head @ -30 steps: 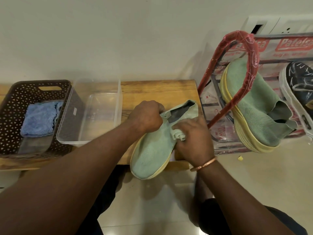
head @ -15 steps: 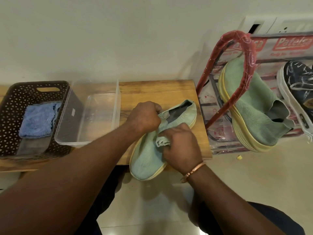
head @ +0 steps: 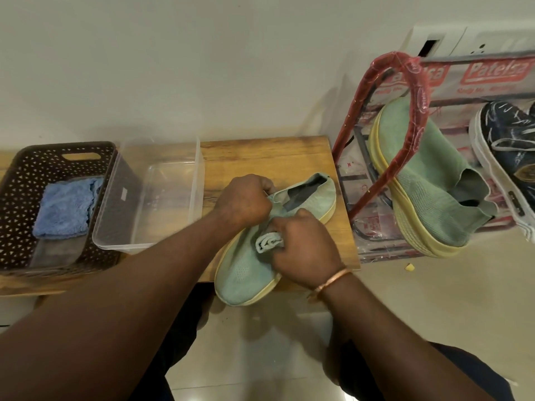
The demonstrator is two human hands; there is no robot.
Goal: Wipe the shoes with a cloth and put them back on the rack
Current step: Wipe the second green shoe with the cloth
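Observation:
A pale green knit shoe (head: 246, 270) with a yellow sole lies on the wooden table (head: 260, 157), its toe hanging over the front edge. My left hand (head: 244, 202) grips the shoe's collar beside the dark opening. My right hand (head: 304, 247) holds a bunched pale green cloth (head: 267, 241) and presses it against the shoe's upper at mid-length. Its matching shoe (head: 428, 183) leans on the red-wrapped rack (head: 417, 82) at the right.
A clear plastic tub (head: 162, 198) stands on the table left of the shoe. Further left a brown perforated basket (head: 20, 183) holds a folded blue cloth (head: 66, 209). A dark patterned sneaker (head: 506, 146) sits on the rack's far right. Tiled floor lies below.
My right hand has slid the cloth along the shoe's upper from near the collar down toward the toe. My left hand has kept its grip on the collar.

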